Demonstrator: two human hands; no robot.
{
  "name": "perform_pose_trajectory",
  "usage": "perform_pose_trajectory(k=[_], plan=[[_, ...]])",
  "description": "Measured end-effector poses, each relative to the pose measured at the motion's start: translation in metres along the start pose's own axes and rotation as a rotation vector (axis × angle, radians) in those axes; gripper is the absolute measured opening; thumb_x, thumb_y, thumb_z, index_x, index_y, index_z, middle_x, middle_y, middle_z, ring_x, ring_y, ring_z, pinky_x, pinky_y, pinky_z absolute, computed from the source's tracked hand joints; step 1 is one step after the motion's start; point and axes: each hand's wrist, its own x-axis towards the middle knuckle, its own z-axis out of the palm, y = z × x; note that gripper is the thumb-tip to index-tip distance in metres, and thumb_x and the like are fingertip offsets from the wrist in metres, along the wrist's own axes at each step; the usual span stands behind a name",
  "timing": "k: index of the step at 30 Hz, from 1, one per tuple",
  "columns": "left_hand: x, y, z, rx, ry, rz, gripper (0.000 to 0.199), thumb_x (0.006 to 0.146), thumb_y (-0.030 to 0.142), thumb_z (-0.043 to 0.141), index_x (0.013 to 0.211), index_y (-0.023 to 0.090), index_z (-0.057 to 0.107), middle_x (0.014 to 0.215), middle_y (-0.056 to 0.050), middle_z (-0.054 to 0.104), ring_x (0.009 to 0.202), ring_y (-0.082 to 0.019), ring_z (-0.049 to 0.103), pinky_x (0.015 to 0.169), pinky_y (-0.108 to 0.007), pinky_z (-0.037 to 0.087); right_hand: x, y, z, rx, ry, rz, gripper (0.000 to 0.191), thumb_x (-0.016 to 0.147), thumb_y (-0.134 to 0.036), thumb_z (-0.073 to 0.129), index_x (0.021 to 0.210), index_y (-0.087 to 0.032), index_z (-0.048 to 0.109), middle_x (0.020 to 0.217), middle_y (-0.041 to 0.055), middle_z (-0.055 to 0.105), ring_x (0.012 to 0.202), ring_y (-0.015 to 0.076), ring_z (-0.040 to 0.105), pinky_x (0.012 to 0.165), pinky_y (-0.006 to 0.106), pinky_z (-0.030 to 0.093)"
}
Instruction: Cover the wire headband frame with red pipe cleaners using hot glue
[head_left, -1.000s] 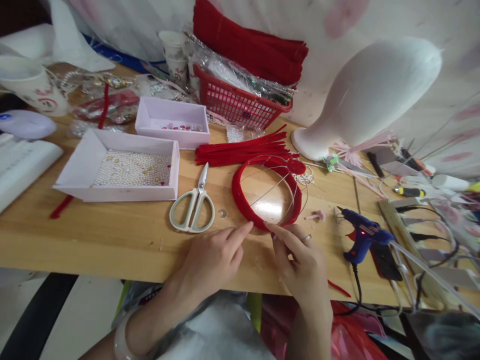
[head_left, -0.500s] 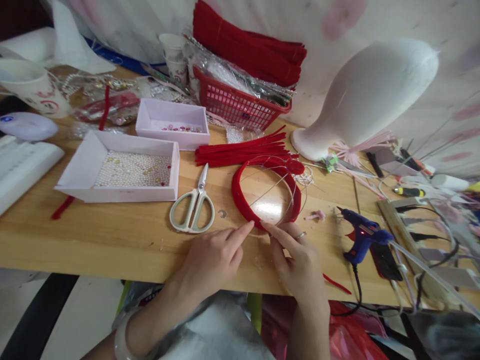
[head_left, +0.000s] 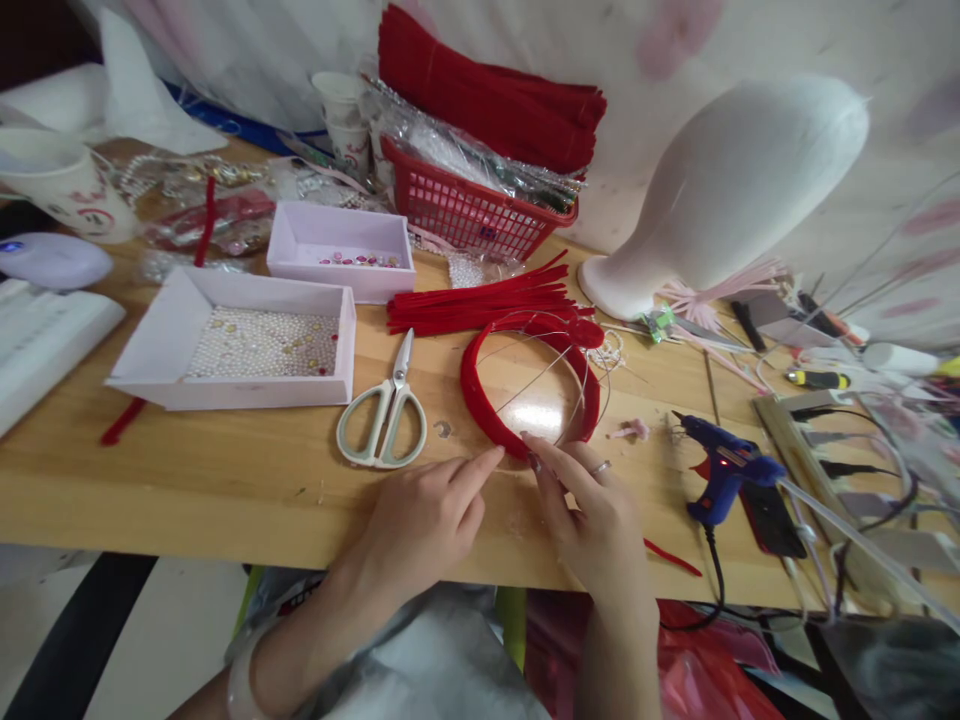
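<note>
A red fuzzy headband, ring-shaped, lies on the wooden table in front of me. Thin silver wires cross its opening, and a small red round piece sits at its far right. My left hand stretches its index finger to the near edge of the band, the fingertip at or just beside it; the other fingers are curled. My right hand, with a ring on one finger, pinches the near edge between thumb and fingers. Its fingertips partly cover that stretch of band. White-handled scissors rest left of the band.
Behind the band are red pipe cleaners and a red basket. White boxes of pearl beads and pink gems stand left. A white foam head stands back right. A blue glue gun and power strip lie right.
The right fingertips have shifted slightly on the band's near edge. My left hand stays nearly where it was. The whole view has moved a little; the other things lie as before.
</note>
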Motion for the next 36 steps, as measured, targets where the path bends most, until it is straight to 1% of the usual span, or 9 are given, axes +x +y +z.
perform_pose_trajectory(k=[3, 6, 13, 16, 20, 25, 31, 36], plan=[[-0.0004, -0.0001, -0.0003, 0.005, -0.005, -0.005, 0.041, 0.089, 0.006, 0.048, 0.125, 0.016, 0.064, 0.087, -0.003, 0.079, 0.067, -0.016, 0.072, 0.057, -0.028, 0.053, 0.0024, -0.0008, 0.0018, -0.013, 0.012, -0.008, 0.033, 0.097, -0.009, 0.049, 0.122, -0.020, 0.069, 0.088, 0.0045, 0.066, 0.076, 0.0162, 0.065, 0.066, 0.028, 0.051], [-0.0003, -0.0003, -0.0006, 0.007, -0.021, -0.010, 0.042, 0.089, 0.006, 0.048, 0.126, 0.018, 0.064, 0.089, -0.003, 0.079, 0.069, -0.016, 0.072, 0.059, -0.027, 0.054, 0.0042, -0.0021, 0.0028, -0.027, 0.029, -0.011, 0.031, 0.098, -0.010, 0.050, 0.118, -0.021, 0.070, 0.087, 0.0044, 0.067, 0.077, 0.0170, 0.065, 0.067, 0.030, 0.051], [0.0003, -0.0007, -0.0002, 0.000, -0.006, -0.001, 0.041, 0.089, 0.006, 0.046, 0.124, 0.017, 0.064, 0.087, -0.004, 0.079, 0.069, -0.016, 0.072, 0.059, -0.027, 0.054, 0.0027, -0.0011, 0.0044, -0.083, 0.042, -0.052, 0.032, 0.099, -0.011, 0.049, 0.120, -0.023, 0.069, 0.087, 0.0053, 0.066, 0.080, 0.0194, 0.063, 0.068, 0.032, 0.052], [0.0000, -0.0008, 0.0001, 0.005, -0.003, -0.004, 0.041, 0.089, 0.006, 0.046, 0.124, 0.017, 0.065, 0.087, -0.004, 0.080, 0.068, -0.016, 0.072, 0.058, -0.026, 0.054, 0.0010, 0.0011, 0.0061, -0.102, 0.045, -0.092, 0.036, 0.098, -0.007, 0.049, 0.124, -0.023, 0.068, 0.090, 0.0060, 0.066, 0.083, 0.0198, 0.063, 0.070, 0.033, 0.053], [0.0000, -0.0003, 0.0000, 0.006, 0.004, 0.004, 0.040, 0.089, 0.006, 0.047, 0.123, 0.017, 0.065, 0.089, -0.004, 0.080, 0.068, -0.017, 0.072, 0.057, -0.028, 0.054, -0.0013, 0.0042, 0.0078, -0.101, 0.065, -0.137, 0.048, 0.093, 0.002, 0.047, 0.128, -0.026, 0.064, 0.096, 0.0060, 0.065, 0.087, 0.0196, 0.062, 0.073, 0.033, 0.054], [0.0002, 0.0002, -0.0009, 0.004, -0.016, -0.001, 0.043, 0.090, 0.006, 0.046, 0.128, 0.017, 0.062, 0.087, -0.003, 0.079, 0.068, -0.016, 0.071, 0.058, -0.027, 0.053, -0.0025, 0.0056, 0.0089, -0.099, 0.074, -0.133, 0.057, 0.089, 0.005, 0.044, 0.130, -0.030, 0.063, 0.101, 0.0064, 0.063, 0.087, 0.0189, 0.064, 0.072, 0.033, 0.055], [-0.0006, 0.0003, -0.0001, 0.051, -0.063, 0.002, 0.053, 0.087, 0.005, 0.046, 0.137, 0.019, 0.057, 0.081, 0.000, 0.076, 0.063, -0.014, 0.068, 0.054, -0.025, 0.048, -0.0018, 0.0044, 0.0088, -0.103, 0.090, -0.135, 0.057, 0.086, 0.006, 0.045, 0.128, -0.028, 0.064, 0.100, 0.0069, 0.062, 0.085, 0.0182, 0.063, 0.070, 0.031, 0.056], [-0.0010, 0.0002, 0.0003, 0.049, -0.065, 0.016, 0.053, 0.086, 0.005, 0.047, 0.137, 0.018, 0.057, 0.083, 0.000, 0.077, 0.064, -0.015, 0.069, 0.054, -0.026, 0.049, -0.0014, 0.0040, 0.0100, -0.093, 0.105, -0.132, 0.055, 0.088, 0.005, 0.045, 0.127, -0.028, 0.065, 0.100, 0.0069, 0.062, 0.086, 0.0184, 0.064, 0.071, 0.031, 0.057]])
